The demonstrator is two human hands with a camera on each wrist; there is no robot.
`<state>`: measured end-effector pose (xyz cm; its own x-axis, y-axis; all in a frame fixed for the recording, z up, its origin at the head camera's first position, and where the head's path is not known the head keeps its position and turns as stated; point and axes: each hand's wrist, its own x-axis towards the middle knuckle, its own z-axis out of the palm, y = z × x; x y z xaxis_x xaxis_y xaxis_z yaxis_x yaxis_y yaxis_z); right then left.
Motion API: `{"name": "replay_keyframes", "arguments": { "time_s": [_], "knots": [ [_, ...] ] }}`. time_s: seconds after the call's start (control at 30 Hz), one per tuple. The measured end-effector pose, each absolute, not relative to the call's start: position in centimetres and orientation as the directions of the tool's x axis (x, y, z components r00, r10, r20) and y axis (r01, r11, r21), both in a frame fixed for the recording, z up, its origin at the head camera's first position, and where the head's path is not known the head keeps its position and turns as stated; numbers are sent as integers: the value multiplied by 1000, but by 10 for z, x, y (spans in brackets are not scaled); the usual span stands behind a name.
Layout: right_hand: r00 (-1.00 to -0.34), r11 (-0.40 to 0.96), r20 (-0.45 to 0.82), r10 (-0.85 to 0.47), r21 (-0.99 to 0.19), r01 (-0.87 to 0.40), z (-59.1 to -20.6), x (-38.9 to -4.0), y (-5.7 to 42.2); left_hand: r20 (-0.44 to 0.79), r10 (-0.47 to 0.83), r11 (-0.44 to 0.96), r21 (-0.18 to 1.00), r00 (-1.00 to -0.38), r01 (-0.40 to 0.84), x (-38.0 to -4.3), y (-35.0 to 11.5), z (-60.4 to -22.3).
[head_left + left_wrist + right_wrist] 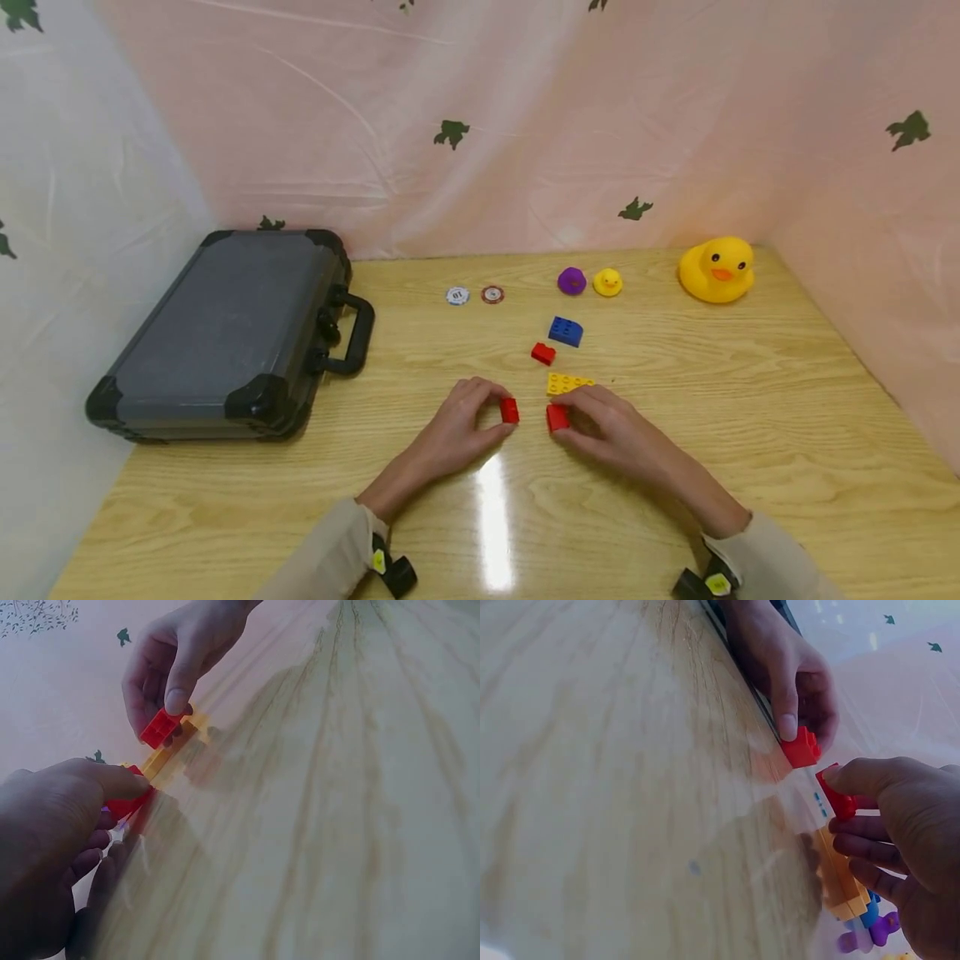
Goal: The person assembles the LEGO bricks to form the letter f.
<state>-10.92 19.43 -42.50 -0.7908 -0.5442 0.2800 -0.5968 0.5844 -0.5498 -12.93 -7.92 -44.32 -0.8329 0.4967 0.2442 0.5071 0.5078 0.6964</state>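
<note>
Between thumb and fingertips my left hand [465, 421] pinches a small red toy brick [510, 410] at the middle of the table. A second red brick [557, 417] is pinched by my right hand [618, 429], a short gap to the right of the first. Just beyond the right fingertips lies a yellow studded brick [568, 383], partly covered by that hand. Farther back are a small red brick [543, 353] and a blue brick [566, 331] with a rounded end. In the right wrist view the left hand's brick [801, 748] shows its studs pointing sideways.
A grey case [217, 333] with a black handle lies at the left. Two poker chips, one pale [457, 296] and one red [492, 294], sit toward the back. A purple duck [572, 281], a small yellow duck [607, 282] and a large yellow duck [717, 269] stand near the curtain.
</note>
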Motion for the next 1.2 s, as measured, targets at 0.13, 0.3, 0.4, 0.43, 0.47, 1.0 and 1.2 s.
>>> {"name": "replay_keyframes", "arguments": {
  "time_s": [0.13,0.3,0.4,0.43,0.47,1.0,1.2],
  "knots": [
    [-778,573,298,-554,-541,-615,-424,-111,192,226,497,511,705,-838,492,-130,-80,-443],
    [-740,549,350,-575,-505,-666,-424,-113,186,218,499,517,702,-839,490,-130,-80,-443],
    [-717,533,382,-583,-486,-693,-424,-115,181,220,500,515,702,-837,492,-129,-80,-443],
    [-713,530,388,-585,-482,-697,-423,-116,179,223,501,512,703,-836,494,-130,-80,-444],
    [-711,528,389,-586,-482,-699,-423,-116,178,221,500,512,704,-837,492,-130,-80,-444],
    [-732,523,352,-583,-527,-670,-423,-122,156,235,505,494,710,-830,502,-131,-80,-444],
    [-764,531,339,-550,-564,-633,-422,-123,153,228,510,498,708,-829,501,-132,-80,-444]
  ]
}}
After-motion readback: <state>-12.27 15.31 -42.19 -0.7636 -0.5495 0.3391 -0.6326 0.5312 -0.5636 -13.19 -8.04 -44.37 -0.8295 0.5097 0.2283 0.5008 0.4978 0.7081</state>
